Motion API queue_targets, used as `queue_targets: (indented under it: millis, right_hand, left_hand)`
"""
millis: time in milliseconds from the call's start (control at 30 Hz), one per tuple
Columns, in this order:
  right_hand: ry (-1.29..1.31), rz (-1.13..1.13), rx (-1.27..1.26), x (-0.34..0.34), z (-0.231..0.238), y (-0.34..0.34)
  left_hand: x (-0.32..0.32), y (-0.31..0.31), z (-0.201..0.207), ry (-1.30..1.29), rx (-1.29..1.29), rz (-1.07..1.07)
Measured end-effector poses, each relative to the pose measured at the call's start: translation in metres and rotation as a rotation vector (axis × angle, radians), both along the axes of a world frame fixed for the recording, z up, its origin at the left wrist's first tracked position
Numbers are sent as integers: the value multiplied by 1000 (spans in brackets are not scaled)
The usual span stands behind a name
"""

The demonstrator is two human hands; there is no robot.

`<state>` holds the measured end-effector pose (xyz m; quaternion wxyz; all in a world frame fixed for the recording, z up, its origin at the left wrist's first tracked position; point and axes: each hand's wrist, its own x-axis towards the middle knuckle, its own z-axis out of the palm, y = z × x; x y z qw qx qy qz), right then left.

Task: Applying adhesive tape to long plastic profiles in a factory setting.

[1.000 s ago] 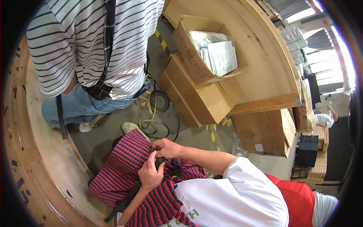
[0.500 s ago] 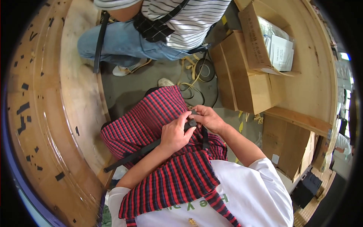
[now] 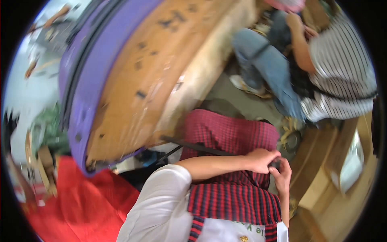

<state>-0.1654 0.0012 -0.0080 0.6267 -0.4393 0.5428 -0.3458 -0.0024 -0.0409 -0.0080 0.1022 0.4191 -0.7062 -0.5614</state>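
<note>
Pinching a small dark piece (image 3: 275, 163) between left hand (image 3: 261, 159) and right hand (image 3: 283, 173), right of the frame's lower centre, we probably steady it above the striped apron (image 3: 238, 133); blur hides its direction. The black strip (image 3: 201, 148) slants leftward and slightly up along its long axis, tip near the brown panel (image 3: 129, 115).

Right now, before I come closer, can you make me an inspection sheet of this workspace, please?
Surface: curved wooden panel with purple edging; red-and-dark apron over the lap.
Job's things: small dark piece at the fingertips; black strip across the apron.
Clutter: dark scraps on the panel.
Grip: left hand and right hand both pinch the small dark piece.
Cables: blurred dark coil on the floor; cannot tell if it's cable.
Surroundings: co-worker in a striped shirt; cardboard boxes; red cloth.
</note>
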Motion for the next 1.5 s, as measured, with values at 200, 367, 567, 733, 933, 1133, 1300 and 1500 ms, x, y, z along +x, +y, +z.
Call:
queue_targets:
  millis: [200, 367, 567, 733, 933, 1133, 1300, 1500]
  right_hand:
    - [-109, 131, 13, -6, 3, -14]
    - [-55, 205, 12, -8, -5, -16]
    - [-18, 262, -4, -12, -6, -16]
    - [79, 306, -19, -13, 0, -16]
    - [143, 271, 2, -12, 1, -13]
    - [181, 232, -20, -6, 4, -12]
    - [245, 217, -105, -1, 7, -12]
    - [239, 250, -44, -8, 4, -13]
  left_hand:
    - [5, 1, 0, 64, -133, 36]
    - [7, 6, -4, 43, -146, 53]
    - [9, 11, -3, 27, -237, 84]
    - [10, 13, -5, 18, -271, 6]
    - [6, 15, -11, 19, -298, -6]
    - [11, 13, -6, 23, -292, -4]
    - [18, 13, 2, 76, -230, 9]
    - [13, 10, -2, 131, -90, 52]
